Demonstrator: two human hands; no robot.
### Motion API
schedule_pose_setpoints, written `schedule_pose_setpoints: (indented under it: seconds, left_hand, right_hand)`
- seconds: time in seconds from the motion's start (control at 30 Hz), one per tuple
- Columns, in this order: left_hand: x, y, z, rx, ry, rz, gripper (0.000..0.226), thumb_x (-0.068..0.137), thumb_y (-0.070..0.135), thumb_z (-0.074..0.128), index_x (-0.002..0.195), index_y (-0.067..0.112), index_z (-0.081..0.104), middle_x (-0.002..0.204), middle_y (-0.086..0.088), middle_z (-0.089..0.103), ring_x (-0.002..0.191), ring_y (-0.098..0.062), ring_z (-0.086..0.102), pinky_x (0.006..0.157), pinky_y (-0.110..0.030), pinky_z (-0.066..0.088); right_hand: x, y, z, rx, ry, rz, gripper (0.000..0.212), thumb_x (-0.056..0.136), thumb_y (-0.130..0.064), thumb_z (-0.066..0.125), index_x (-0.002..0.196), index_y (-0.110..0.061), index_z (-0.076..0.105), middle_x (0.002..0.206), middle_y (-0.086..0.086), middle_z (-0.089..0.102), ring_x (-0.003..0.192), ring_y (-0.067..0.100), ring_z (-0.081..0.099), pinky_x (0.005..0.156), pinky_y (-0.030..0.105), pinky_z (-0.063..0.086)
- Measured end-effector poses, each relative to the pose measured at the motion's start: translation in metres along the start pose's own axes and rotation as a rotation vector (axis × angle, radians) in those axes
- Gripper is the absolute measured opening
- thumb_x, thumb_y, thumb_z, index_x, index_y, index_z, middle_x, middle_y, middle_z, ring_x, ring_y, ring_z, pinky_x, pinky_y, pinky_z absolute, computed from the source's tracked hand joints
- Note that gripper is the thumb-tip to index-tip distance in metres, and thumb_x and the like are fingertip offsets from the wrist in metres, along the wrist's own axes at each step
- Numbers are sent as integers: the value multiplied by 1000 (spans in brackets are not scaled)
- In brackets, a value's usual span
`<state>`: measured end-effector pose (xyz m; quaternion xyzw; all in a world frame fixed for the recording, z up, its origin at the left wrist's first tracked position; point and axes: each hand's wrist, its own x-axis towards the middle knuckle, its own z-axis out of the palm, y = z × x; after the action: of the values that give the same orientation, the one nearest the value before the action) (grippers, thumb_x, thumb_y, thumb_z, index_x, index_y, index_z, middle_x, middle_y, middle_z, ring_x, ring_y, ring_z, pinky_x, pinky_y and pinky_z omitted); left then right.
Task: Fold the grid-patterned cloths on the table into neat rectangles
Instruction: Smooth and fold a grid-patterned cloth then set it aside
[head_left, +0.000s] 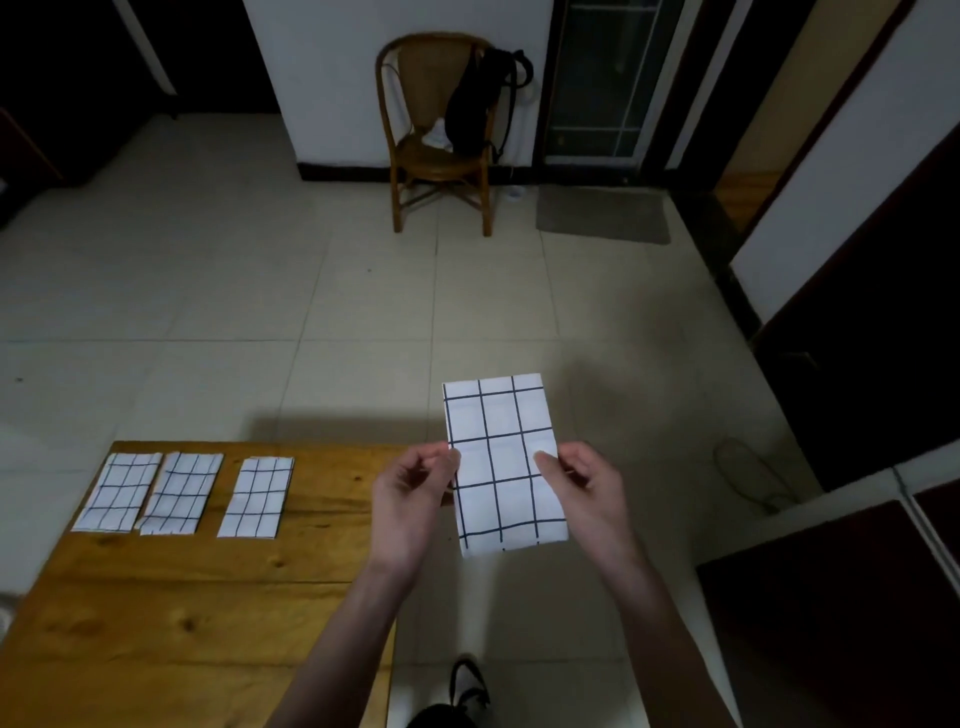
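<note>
I hold a folded white cloth with a black grid (501, 462) in the air, just past the right edge of the wooden table (208, 597). My left hand (415, 493) pinches its left edge and my right hand (584, 483) pinches its right edge, about midway up. The cloth is a tall flat rectangle. Three folded grid cloths lie in a row at the table's far left: one at the far left (120, 491), a second touching it (181, 492), and a third (258, 496) set a little apart.
A wooden chair (436, 140) with a black backpack (480, 104) stands by the far wall on the tiled floor. A grey doormat (602, 213) lies before a door. Dark furniture (831, 597) is to my right. A cable (748, 473) lies on the floor. My shoe (467, 686) shows below.
</note>
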<state>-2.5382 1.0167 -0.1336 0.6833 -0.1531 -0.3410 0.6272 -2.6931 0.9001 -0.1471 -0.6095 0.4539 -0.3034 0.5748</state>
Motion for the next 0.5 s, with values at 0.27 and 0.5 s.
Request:
schedule_pose_setpoints:
  seconds: [0.27,0.5]
  left_hand:
    - [77,30,38,-37,87,37,11,97,12,69,102,6,76,98,-14,76,88,-18,71,76,-29,61]
    - [148,53,86,-55,227,58,10,97,9,70,100,2,76,94,-16,75,79,-11,68,70,-24,58]
  right_hand:
    - [102,-21,3,18,-95,-15,9,97,-17,70,89,-21,71,89,-2,77,82,12,70,74,26,53]
    - [210,-35,-4,-31,-215,-86,10,96,-18,70,88,-24,69,89,3,73,86,32,67,77,41,56]
